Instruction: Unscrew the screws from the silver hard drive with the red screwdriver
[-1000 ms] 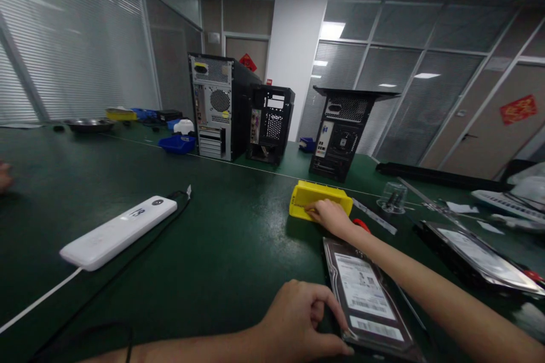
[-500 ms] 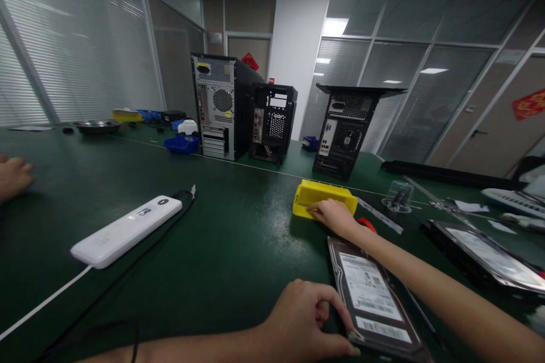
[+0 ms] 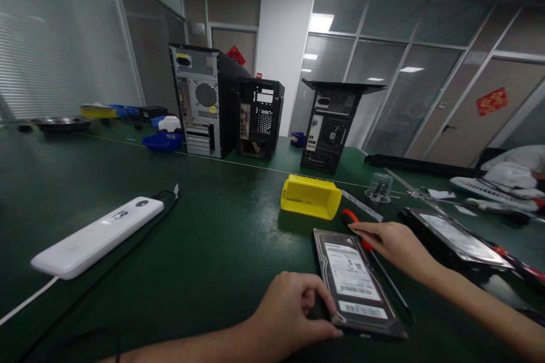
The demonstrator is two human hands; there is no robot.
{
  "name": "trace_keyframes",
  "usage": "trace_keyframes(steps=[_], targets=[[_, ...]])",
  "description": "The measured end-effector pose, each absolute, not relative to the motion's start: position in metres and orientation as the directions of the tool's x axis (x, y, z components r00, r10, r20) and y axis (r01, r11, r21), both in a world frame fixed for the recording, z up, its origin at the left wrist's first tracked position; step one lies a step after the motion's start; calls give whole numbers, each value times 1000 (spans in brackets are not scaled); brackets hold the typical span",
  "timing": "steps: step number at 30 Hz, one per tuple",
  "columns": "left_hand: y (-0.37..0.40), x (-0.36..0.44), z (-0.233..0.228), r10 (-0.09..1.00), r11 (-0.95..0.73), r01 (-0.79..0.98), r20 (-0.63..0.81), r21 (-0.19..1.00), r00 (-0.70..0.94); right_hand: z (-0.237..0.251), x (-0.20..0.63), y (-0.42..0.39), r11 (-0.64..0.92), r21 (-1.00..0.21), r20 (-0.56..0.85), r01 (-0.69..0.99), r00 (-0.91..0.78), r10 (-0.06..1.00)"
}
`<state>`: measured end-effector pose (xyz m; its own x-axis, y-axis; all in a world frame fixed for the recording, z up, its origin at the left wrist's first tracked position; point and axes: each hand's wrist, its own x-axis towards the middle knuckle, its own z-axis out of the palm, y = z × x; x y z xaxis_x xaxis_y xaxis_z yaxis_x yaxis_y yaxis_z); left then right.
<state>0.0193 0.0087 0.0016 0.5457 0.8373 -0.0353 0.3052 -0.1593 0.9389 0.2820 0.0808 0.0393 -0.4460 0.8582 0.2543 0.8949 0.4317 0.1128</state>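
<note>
Left hand (image 3: 293, 312) pinches the near left corner of the hard drive (image 3: 355, 281) on the green table (image 3: 213, 238), while right hand (image 3: 394, 244), fingers loosely spread, rests at its 2 o'clock over a red-handled screwdriver (image 3: 353, 221).

A dark hard drive (image 3: 355, 283) with a white label lies flat, label up, on the green table (image 3: 213, 238). Just beside its right edge lies what seems a red-handled screwdriver (image 3: 351, 218), mostly hidden.

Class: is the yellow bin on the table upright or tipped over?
Tipped over: the yellow bin lies on its side on the green table.
</note>
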Motion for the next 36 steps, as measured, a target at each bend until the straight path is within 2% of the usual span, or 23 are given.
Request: trace_keyframes(steps=[21, 36], targets=[[8, 20, 4, 839, -125, 333, -79, 935, 538, 8, 295, 67, 402, 208, 293, 892, -449, 844], [8, 21, -1, 848, -147, 337, -57, 930, 528, 3, 292, 68, 355, 296, 384, 887, -451, 806]])
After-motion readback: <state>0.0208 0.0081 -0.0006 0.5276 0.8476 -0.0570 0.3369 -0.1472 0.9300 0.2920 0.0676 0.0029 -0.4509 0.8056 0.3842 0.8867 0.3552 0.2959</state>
